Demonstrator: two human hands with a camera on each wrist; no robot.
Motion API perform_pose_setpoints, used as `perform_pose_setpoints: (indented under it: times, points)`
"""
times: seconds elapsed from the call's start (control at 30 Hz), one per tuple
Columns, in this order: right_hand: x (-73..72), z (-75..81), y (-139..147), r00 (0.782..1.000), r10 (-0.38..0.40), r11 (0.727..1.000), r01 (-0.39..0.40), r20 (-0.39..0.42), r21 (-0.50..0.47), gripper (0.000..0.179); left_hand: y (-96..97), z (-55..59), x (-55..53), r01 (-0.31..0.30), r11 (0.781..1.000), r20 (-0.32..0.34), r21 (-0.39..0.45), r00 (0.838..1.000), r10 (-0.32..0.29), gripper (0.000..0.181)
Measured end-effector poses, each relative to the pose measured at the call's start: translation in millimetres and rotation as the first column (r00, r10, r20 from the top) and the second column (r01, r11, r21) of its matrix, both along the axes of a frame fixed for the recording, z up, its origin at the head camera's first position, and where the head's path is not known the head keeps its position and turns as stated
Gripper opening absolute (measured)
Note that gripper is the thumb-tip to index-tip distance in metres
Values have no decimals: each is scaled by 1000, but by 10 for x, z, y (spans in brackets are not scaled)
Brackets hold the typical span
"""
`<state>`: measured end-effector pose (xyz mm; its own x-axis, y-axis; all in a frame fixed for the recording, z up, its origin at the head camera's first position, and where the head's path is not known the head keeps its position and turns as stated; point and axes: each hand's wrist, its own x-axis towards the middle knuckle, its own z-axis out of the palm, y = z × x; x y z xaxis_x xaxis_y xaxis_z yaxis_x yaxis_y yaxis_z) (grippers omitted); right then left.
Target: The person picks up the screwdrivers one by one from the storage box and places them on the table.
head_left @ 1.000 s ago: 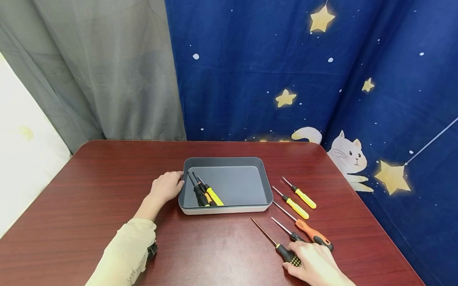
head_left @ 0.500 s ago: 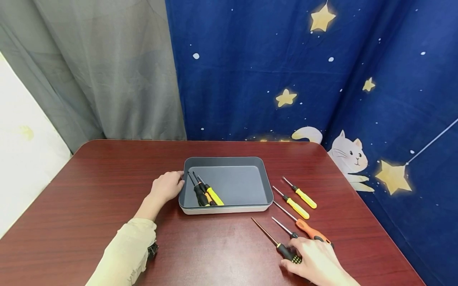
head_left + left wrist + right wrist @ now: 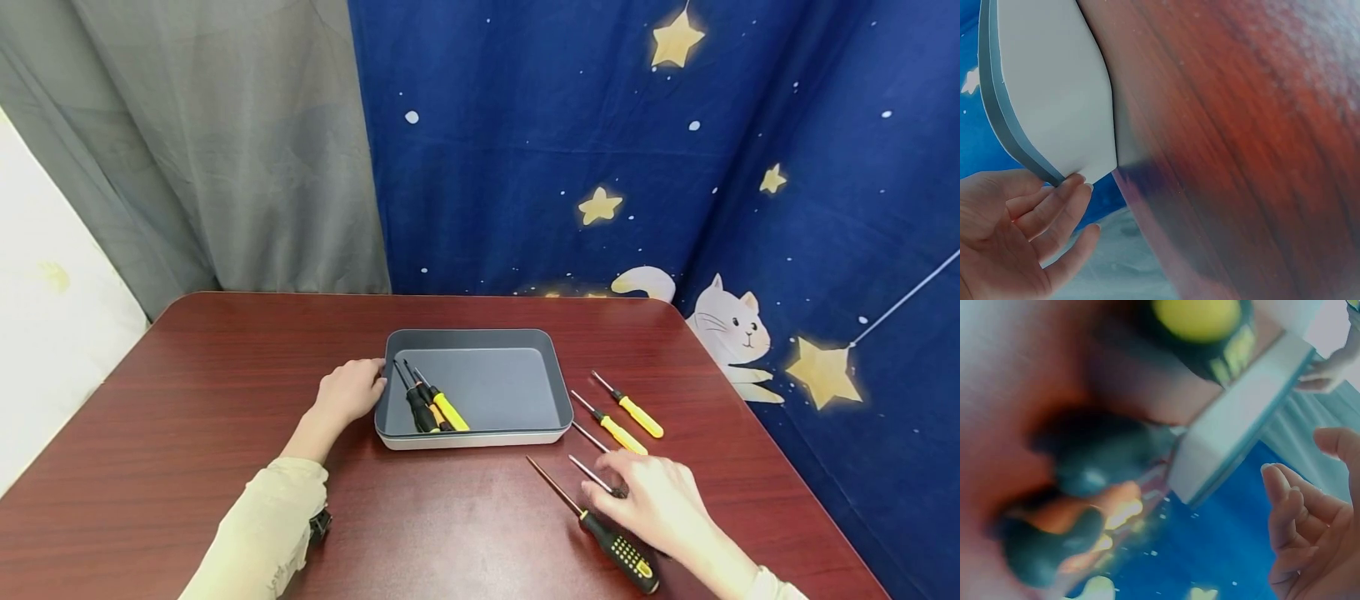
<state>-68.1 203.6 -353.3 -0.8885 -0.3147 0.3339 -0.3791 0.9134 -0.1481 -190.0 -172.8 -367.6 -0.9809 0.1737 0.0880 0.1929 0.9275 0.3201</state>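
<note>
My left hand (image 3: 348,392) pinches the left rim of a shallow grey tray (image 3: 498,387) with a white outside, fingertips against its outer wall (image 3: 1054,94). Over the screwdrivers on the right hovers my right hand (image 3: 660,500). Its thumb and fingers stand apart, holding nothing in the right wrist view. Beneath it lies a black-handled screwdriver (image 3: 590,473); beyond is the orange one, with only its shaft (image 3: 591,437) showing in the head view. Nearer me rests a larger screwdriver with a black, yellow-dotted handle (image 3: 618,550). The tray's left end holds black (image 3: 420,412) and yellow (image 3: 450,412) screwdrivers, plus a partly hidden orange-black one.
Two yellow-handled screwdrivers, a farther one (image 3: 641,417) and a nearer one (image 3: 622,434), lie right of the tray on the reddish-brown table (image 3: 187,400). Grey (image 3: 262,150) and blue starry (image 3: 525,167) curtains hang behind the table.
My right hand has come off the dotted-handled screwdriver and moved up and away from me, uncovering that handle and covering the orange one. The left hand and tray stay in place.
</note>
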Motion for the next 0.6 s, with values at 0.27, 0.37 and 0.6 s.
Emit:
perform_pose_setpoints:
  times: [0.27, 0.37, 0.6]
  points:
    - [-273, 244, -145, 994, 27, 997, -34, -106, -68, 11, 7, 5, 2, -1, 1000, 3, 4, 1000, 1, 34]
    - [-363, 320, -209, 993, 31, 996, -40, -110, -82, 10, 7, 9, -1, -3, 1000, 6, 1, 1000, 3, 34]
    - [-610, 493, -437, 995, 64, 992, -72, -74, -108, 15, 1, 1, -1, -4, 1000, 5, 2, 1000, 4, 34]
